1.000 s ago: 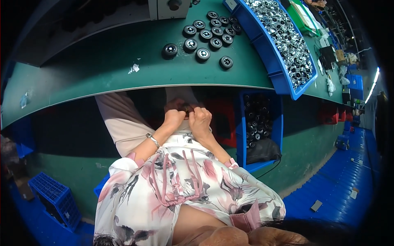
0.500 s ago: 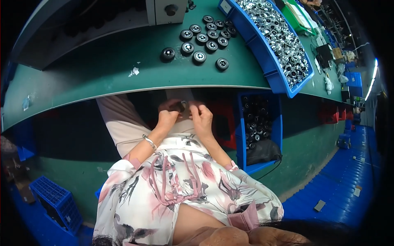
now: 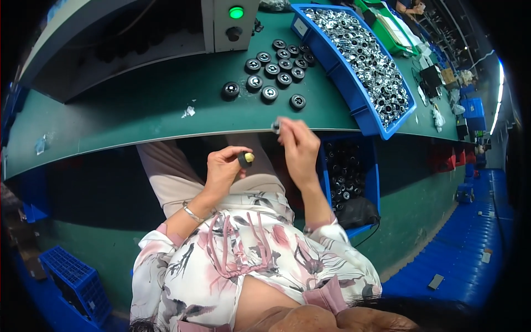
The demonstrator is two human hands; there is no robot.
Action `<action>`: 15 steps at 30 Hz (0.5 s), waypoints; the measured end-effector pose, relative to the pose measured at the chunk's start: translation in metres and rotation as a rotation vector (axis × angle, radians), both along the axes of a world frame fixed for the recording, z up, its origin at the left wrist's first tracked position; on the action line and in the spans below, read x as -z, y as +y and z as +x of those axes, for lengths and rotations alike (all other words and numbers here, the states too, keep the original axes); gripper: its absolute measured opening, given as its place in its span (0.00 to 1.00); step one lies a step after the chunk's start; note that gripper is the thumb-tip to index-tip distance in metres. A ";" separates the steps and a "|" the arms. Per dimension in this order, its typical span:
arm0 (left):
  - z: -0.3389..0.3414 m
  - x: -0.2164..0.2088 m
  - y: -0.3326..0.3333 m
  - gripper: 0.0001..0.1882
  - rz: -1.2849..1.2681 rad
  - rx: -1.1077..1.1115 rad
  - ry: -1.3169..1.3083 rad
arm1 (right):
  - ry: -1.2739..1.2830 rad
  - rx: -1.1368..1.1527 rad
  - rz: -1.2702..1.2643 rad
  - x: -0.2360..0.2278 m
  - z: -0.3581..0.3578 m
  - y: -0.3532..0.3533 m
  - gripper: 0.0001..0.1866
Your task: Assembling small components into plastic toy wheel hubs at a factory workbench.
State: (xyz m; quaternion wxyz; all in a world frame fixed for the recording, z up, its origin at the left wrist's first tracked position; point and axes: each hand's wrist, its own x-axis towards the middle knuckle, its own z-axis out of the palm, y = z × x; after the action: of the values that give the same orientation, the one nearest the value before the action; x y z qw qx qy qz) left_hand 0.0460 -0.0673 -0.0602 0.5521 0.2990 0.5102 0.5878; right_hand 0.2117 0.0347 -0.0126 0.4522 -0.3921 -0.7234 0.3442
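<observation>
Pinching a black round piece (image 3: pixel 241 160) above the lap, the left hand (image 3: pixel 221 169) has its grip closed on the rim, a yellow bit (image 3: pixel 250 157) showing at the face. It looks light, the rim likely rubbery and a little grippy, so the outer edge seems the place to hold. The right hand's (image 3: pixel 299 145) grip is closed on a small shiny piece (image 3: pixel 275 126) by the front edge of the green surface (image 3: pixel 160 119); that's probably stiff, light and slick. Blur muddies those fingertips, and the black piece's far side is hidden.
</observation>
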 end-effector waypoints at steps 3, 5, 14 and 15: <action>-0.001 -0.003 0.006 0.09 0.040 -0.001 0.007 | -0.342 0.047 0.302 -0.006 -0.010 0.036 0.06; -0.002 -0.001 0.009 0.09 0.058 -0.024 0.053 | -0.515 0.064 0.399 -0.008 -0.017 0.041 0.06; -0.012 0.010 0.015 0.09 0.101 -0.084 0.344 | -0.135 -0.259 -0.146 0.010 -0.025 -0.033 0.15; -0.012 0.008 0.016 0.09 0.097 -0.081 0.343 | -0.099 -0.259 -0.136 0.017 -0.025 -0.033 0.17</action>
State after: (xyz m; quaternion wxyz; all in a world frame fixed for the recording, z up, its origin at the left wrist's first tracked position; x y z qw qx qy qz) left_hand 0.0340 -0.0512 -0.0679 0.4178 0.4003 0.5794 0.5741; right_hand 0.1866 0.0014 -0.0300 0.3405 -0.3418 -0.7643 0.4280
